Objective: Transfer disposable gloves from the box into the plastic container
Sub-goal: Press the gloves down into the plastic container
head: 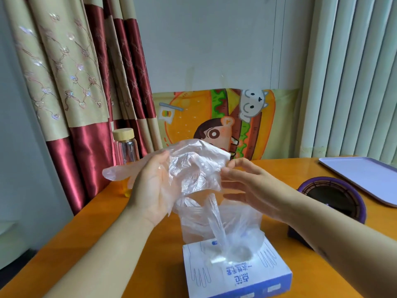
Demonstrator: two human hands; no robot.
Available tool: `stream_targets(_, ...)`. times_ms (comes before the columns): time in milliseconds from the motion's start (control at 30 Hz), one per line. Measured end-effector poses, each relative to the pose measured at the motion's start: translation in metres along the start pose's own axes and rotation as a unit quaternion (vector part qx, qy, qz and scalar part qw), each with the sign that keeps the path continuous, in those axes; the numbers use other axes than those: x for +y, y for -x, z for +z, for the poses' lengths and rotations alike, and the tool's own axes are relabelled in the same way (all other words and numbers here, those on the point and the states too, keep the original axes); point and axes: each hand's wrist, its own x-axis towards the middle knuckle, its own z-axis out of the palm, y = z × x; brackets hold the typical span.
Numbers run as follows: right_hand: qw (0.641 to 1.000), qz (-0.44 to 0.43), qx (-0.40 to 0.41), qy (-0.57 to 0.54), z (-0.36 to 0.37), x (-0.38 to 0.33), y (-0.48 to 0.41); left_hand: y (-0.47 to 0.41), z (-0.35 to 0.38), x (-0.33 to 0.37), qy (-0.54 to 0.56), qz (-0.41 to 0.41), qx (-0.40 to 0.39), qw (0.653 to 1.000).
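Observation:
A crumpled clear disposable glove [193, 166] hangs in the air above the table between both hands. My left hand [150, 188] holds its left side, palm turned right, and the film drapes over the fingers, with a glove finger sticking out behind them. My right hand [242, 181] pinches the glove's right edge between thumb and forefinger. Below stands the white and blue glove box [240, 274], with another glove [223, 233] pulled up out of its top opening. Just behind the box is a clear plastic container [187, 229], partly hidden by film.
The orange table [86, 244] also carries a glass bottle with a wooden lid [125, 145] at the back left, a round purple device [335, 196] on the right and a lavender tray [365, 177] at the far right. A curtain and a cartoon cloth [214, 123] stand behind.

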Motion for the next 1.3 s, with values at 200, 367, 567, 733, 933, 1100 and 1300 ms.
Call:
stream_targets(200, 0.974, -0.086, 0.110, -0.177, 0.005, -0.008, -0.030, -0.016, 0.018, -0.001, 0.065, -0.044, -0.010, 0.997)
stream_targets(367, 0.969, -0.158, 0.173, -0.073, -0.001, -0.026, -0.061, -0.042, 0.021, 0.000, 0.030, -0.045, -0.002, 0.999)
stream_targets(567, 0.974, -0.203, 0.098, -0.004, -0.019, -0.051, -0.084, -0.077, 0.021, 0.007, 0.032, -0.024, -0.037, 0.999)
stream_targets(733, 0.983, -0.047, 0.061, 0.168, -0.049, 0.002, -0.087, -0.085, -0.035, -0.027, 0.056, -0.062, 0.192, 0.978)
stream_targets(933, 0.928, 0.084, 0.030, 0.362, -0.062, 0.041, -0.097, -0.094, -0.061, -0.032, -0.339, 0.146, 0.229, 0.900)
stream_targets(1100, 0.839, 0.130, -0.021, 0.528, -0.061, 0.051, -0.110, -0.095, -0.003, -0.037, -0.682, 0.026, -0.238, 0.691)
stream_targets(1300, 0.684, 0.162, -0.105, 0.703, -0.055, 0.054, -0.115, -0.107, 0.008, -0.085, -0.810, -0.217, -0.373, 0.398)
